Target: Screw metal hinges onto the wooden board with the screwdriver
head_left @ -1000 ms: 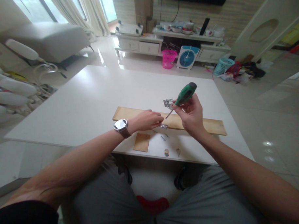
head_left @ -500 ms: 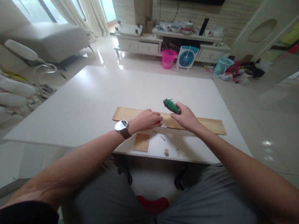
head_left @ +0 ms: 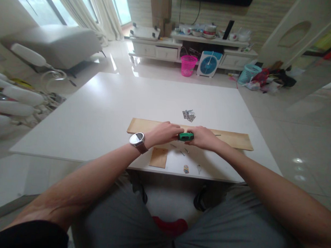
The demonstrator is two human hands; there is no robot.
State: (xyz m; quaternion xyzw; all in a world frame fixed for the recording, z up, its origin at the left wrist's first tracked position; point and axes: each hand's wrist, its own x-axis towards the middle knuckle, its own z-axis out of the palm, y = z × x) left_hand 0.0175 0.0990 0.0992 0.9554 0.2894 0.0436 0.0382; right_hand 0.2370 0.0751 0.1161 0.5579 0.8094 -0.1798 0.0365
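Note:
My right hand is closed around a green-handled screwdriver, its handle pointing left over the wooden board. A thin metal shaft shows past the right side of that hand. Beside the handle, my left hand, with a watch on the wrist, has its fingers bent together low over the board; what they grip is hidden. Several small screws lie on the table just in front of the board. Metal hinges sit in a small pile behind it.
A small wooden plate lies near the front edge of the white table. Beside it are a cartoon-figure piece and a small pale key-like piece. Beyond the table stand a pink basket and a blue fan.
My right hand has come down and swung the green handle toward my left hand, uncovering the hinge pile. The silvery piece under my left fingers is now hidden.

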